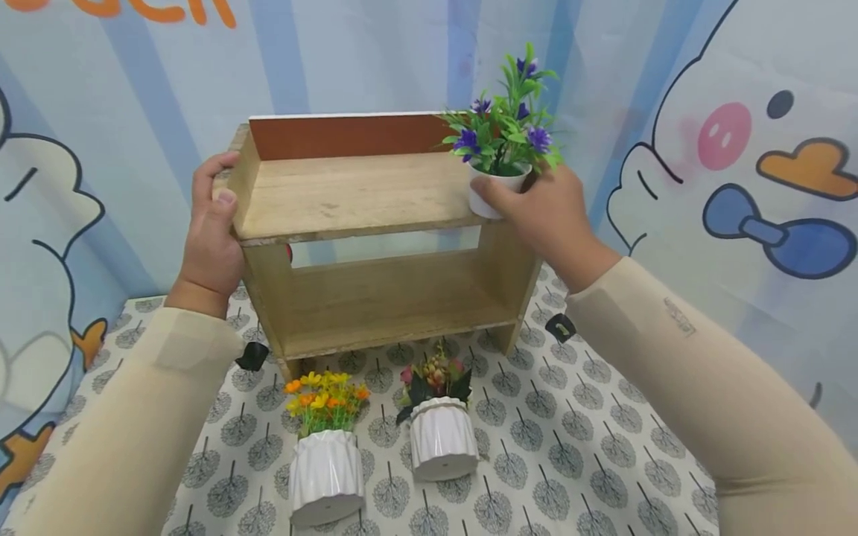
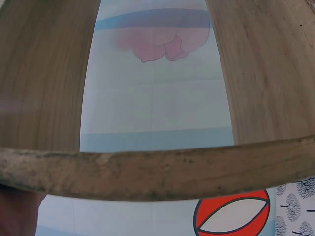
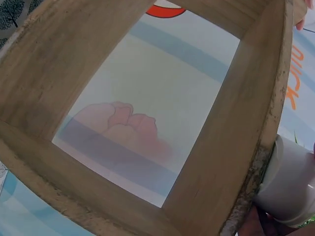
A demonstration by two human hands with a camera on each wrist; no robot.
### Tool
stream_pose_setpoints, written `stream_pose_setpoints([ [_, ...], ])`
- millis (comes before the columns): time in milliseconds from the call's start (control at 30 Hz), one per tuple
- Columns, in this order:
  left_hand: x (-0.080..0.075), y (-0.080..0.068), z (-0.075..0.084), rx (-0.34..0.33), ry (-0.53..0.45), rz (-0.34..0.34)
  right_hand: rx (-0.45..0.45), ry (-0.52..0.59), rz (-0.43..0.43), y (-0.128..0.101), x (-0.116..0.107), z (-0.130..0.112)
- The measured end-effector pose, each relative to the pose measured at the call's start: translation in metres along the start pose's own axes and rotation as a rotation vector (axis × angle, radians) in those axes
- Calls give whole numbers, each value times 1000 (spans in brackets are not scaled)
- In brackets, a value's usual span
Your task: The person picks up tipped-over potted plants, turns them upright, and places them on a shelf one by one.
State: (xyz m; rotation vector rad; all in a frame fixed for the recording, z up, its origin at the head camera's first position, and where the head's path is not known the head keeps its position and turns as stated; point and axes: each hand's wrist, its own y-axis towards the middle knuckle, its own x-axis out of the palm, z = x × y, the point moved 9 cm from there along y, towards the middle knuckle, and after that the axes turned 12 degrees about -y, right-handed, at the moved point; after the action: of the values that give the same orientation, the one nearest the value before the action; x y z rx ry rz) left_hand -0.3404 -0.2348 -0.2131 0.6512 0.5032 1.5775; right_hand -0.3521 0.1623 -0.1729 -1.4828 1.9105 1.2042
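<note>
A two-tier wooden shelf (image 1: 375,197) stands on the table. My left hand (image 1: 213,231) grips its upper left side panel, thumb toward me. At the right end of the top board, my right hand (image 1: 553,219) holds a small white pot (image 1: 492,199) with purple flowers and green leaves (image 1: 509,126). The pot's base is at the board's front right; whether it bears weight there I cannot tell. In the right wrist view the white pot (image 3: 285,182) lies against the shelf's edge (image 3: 261,167). Only a bit of the left hand (image 2: 18,211) shows in the left wrist view.
Before the shelf stand a white fluted pot with orange and yellow flowers (image 1: 326,476) and another with reddish flowers (image 1: 442,439). The lower shelf board (image 1: 395,301) is bare. A patterned cloth (image 1: 563,454) covers the table; a printed backdrop (image 1: 375,59) hangs behind.
</note>
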Motion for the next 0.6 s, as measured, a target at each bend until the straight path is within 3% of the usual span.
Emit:
stream_pose_setpoints([
  [300, 1, 1, 0, 3, -33, 5, 55, 0, 2, 13, 5, 3],
  [600, 1, 1, 4, 24, -36, 9, 56, -23, 12, 21, 9, 2],
])
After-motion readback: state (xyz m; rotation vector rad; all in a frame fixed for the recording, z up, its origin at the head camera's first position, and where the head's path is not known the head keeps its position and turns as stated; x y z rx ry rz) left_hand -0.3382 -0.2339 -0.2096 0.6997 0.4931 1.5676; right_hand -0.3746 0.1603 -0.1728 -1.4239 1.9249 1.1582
